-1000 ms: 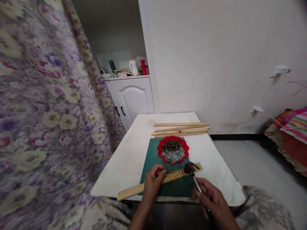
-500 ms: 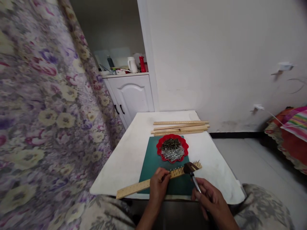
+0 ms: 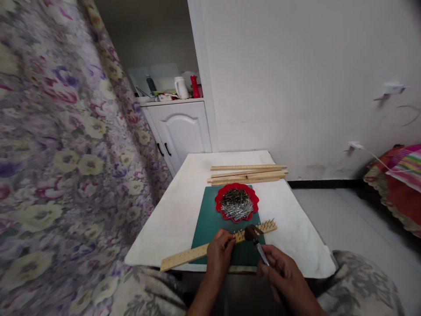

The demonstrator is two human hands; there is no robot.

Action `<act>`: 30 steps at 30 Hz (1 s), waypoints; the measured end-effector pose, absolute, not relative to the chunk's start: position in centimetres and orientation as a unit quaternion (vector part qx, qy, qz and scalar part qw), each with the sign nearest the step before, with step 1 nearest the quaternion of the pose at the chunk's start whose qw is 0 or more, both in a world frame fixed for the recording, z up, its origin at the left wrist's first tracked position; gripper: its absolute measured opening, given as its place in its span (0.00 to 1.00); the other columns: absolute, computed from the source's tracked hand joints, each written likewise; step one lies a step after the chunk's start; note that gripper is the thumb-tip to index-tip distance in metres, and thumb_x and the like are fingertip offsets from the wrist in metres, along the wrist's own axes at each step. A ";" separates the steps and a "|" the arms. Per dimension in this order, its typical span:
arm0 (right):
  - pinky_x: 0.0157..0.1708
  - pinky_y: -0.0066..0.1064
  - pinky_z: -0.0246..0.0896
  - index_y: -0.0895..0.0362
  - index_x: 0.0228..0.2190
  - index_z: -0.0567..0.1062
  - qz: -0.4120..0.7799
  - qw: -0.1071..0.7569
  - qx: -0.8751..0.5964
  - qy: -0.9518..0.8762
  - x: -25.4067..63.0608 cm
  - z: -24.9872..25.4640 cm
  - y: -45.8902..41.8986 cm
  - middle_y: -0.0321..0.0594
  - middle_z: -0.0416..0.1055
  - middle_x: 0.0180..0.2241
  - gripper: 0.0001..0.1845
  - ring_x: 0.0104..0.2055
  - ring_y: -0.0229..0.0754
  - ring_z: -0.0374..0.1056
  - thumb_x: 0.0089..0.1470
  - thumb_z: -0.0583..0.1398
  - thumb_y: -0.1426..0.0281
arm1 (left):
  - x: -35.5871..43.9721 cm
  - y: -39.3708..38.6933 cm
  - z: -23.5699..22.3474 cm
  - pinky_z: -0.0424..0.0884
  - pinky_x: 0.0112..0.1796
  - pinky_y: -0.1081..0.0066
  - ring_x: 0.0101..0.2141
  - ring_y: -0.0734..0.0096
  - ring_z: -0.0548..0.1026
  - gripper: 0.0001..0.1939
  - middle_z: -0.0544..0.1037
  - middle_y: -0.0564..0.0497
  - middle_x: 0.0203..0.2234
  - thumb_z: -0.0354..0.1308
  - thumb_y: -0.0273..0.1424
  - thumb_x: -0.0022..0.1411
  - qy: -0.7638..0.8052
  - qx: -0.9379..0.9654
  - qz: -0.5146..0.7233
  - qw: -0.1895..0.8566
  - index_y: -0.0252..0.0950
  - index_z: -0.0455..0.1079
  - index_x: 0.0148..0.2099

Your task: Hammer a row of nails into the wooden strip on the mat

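Note:
A pale wooden strip with rows of small holes lies aslant over a green mat. Several nails stand upright in its right part. My left hand rests on the strip's middle, thumb and forefinger pinched around what looks like a nail, mostly hidden by the fingers. In my right hand is a hammer, gripped by its handle. The hammer's dark head is over the strip, just right of my left fingertips, and covers some of the nails. Whether it touches them I cannot tell.
Beyond the strip, a red scalloped dish holds many loose nails. More wooden strips lie at the back of the white-covered table. A floral curtain hangs at left, near a white cabinet.
The hammer head has shifted left along the strip, closer to my left hand, uncovering nails on the right. My left hand stays nearly in place.

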State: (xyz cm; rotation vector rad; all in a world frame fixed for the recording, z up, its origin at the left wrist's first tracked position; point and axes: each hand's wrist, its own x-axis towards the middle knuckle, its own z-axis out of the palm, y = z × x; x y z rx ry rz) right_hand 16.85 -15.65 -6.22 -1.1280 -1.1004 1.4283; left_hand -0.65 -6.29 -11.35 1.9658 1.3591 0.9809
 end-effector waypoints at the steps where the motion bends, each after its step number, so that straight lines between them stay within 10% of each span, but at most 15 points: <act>1: 0.11 0.19 0.47 0.57 0.42 0.68 0.590 0.480 -0.460 -0.457 16.6 -6.1 -15.6 0.33 0.69 0.25 0.22 0.13 0.27 0.52 0.52 0.59 0.55 | -0.6 -6.3 -11.4 0.64 0.33 0.73 0.31 0.70 0.70 0.08 0.70 0.51 0.28 0.51 0.30 0.59 0.506 0.732 0.364 0.275 0.37 0.69 0.29; 14: 0.21 0.24 0.56 0.59 0.40 0.71 0.568 0.470 -0.455 -0.500 14.6 -5.8 -14.4 0.36 0.71 0.26 0.15 0.25 0.37 0.65 0.53 0.59 0.63 | -0.7 -6.3 -11.5 0.61 0.31 0.74 0.30 0.71 0.69 0.09 0.69 0.52 0.27 0.50 0.26 0.58 0.507 0.753 0.337 0.249 0.37 0.67 0.27; 30: 0.12 0.20 0.46 0.56 0.44 0.68 0.587 0.476 -0.463 -0.464 16.1 -5.5 -15.2 0.33 0.68 0.26 0.21 0.14 0.27 0.51 0.53 0.58 0.57 | -0.7 -6.3 -11.5 0.65 0.34 0.73 0.33 0.69 0.71 0.06 0.72 0.50 0.30 0.52 0.28 0.58 0.510 0.745 0.343 0.259 0.38 0.71 0.32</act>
